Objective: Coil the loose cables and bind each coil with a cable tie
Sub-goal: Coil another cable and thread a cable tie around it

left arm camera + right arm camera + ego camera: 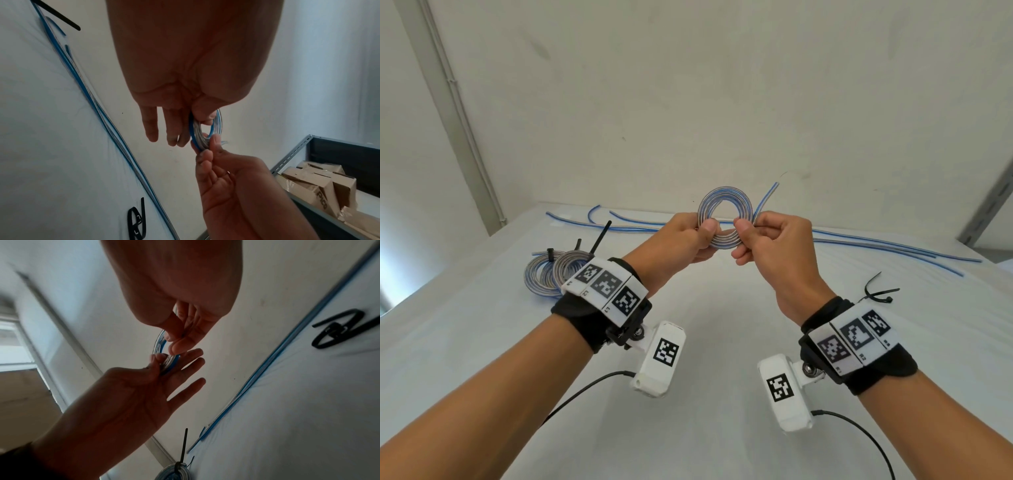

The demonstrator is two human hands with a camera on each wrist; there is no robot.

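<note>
Blue-and-clear cable coil (725, 219), held in the air between both our hands, above the table (709, 342).

Our left hand (681, 240) pinches the coil at its 8 o'clock edge, thumb on top, the other fingers reaching behind it. Our right hand (774, 240) pinches it at 4 o'clock with curled fingers; the cable's free end (768, 198) rises toward 1 o'clock. No tie shows on this coil. Two bound coils (554, 274) with black ties lie on the table at 9 o'clock, just beyond our left wrist. Loose cables (876, 245) run along the far edge, from 10 to 3 o'clock. Spare black cable ties (878, 293) lie at 3 o'clock, near our right wrist.
</note>
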